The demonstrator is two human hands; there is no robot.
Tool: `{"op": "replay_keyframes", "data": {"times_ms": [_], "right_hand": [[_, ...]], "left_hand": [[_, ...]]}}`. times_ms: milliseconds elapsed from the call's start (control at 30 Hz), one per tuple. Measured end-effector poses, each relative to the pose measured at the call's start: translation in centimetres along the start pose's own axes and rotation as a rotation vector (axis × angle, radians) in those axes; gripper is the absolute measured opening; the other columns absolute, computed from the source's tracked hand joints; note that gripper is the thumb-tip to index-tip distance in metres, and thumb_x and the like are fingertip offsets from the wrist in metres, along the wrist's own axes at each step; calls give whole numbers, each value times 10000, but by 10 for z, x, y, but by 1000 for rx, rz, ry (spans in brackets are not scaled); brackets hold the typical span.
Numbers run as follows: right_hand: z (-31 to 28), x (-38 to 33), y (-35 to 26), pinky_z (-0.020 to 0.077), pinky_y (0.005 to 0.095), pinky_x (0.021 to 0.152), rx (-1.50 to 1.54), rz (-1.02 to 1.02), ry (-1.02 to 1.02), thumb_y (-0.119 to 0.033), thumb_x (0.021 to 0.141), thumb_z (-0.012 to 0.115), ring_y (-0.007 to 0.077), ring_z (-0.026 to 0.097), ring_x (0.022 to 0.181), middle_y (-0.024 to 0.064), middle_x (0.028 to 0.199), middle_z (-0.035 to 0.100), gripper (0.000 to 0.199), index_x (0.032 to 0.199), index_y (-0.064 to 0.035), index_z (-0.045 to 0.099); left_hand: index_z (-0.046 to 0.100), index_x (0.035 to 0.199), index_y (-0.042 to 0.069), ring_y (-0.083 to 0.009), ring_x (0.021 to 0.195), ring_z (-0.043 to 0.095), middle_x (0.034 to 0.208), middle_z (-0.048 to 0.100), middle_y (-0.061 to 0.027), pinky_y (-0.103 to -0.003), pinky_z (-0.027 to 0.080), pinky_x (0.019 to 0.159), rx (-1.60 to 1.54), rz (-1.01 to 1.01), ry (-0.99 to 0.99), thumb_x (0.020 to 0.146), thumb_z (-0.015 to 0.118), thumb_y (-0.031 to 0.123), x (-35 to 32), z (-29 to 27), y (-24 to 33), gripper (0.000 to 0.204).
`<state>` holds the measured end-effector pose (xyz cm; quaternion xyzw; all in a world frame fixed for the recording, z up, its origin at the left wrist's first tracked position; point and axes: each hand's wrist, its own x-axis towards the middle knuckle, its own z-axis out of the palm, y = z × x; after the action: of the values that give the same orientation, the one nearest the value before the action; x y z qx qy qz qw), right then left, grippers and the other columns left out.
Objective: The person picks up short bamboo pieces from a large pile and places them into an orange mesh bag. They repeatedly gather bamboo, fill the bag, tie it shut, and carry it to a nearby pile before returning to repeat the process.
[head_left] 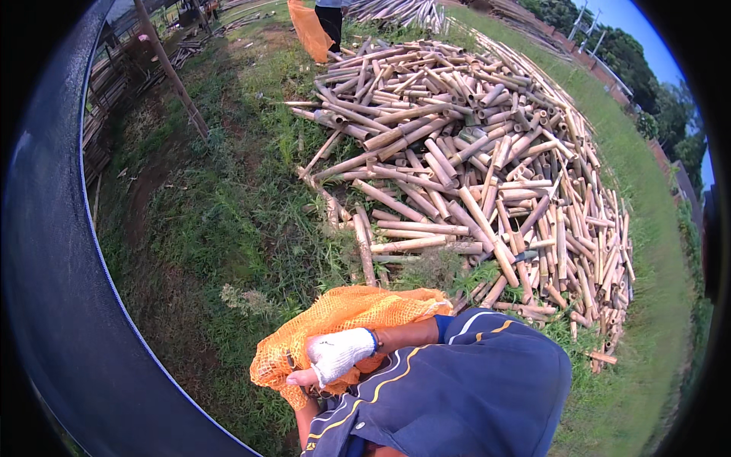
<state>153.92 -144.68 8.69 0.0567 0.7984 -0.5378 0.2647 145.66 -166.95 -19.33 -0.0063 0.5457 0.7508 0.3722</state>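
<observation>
An orange mesh sack (358, 308) is bunched up in front of my body. Across it lies my right hand (339, 356), in a white knit glove with bare fingertips. This hand is closed on a fold of the netting, its thumb pointing left. My left forearm (304, 419) rises from below into the near-left end of the sack, and the mesh hides my left hand and its fingers. Just beyond the sack spreads a large heap of cut bamboo pieces (449, 190), lying in many directions.
Weedy grass (228, 206) covers the ground on the left. A person (329, 23) with another orange sack (308, 32) stands at the far end of the heap. A slanted wooden post (171, 68) is at the far left, and a dark sheet-like surface (68, 266) borders my left side.
</observation>
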Motion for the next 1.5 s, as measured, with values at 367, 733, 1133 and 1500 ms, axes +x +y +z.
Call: {"op": "replay_keyframes", "data": {"times_ms": [367,733,1133,1500], "right_hand": [[-81,178,77,367,419,1239,652,-289,-59,-495,1098,599,253,538,1429,136,1530,588,681,1556,1,504],[-285,387,271,533,552,1003,1428,305,584,-616,974,738,411,539,1288,143,1377,498,691,1383,-105,515],[-589,403,228,363,483,1245,1865,-659,1023,-815,971,531,358,519,1430,144,1602,538,951,1566,-74,552],[-806,446,184,441,470,1185,1567,-706,1543,-617,1018,599,312,586,1366,105,1538,609,724,1538,-113,594]], "left_hand": [[586,1421,61,-165,1163,677,1315,692,-70,-355,549,1027,-330,128,80,1031,710,194,183,-61,152,430],[591,1419,60,-160,1151,680,1302,695,-63,-348,558,1013,-394,272,86,1049,686,202,459,-35,319,408],[597,1417,59,-154,1137,683,1289,698,-55,-340,568,998,-339,237,-48,1068,660,210,651,57,460,385],[603,1415,58,-148,1125,686,1276,701,-48,-332,577,984,-376,185,-69,1086,636,218,873,67,519,367]]}}
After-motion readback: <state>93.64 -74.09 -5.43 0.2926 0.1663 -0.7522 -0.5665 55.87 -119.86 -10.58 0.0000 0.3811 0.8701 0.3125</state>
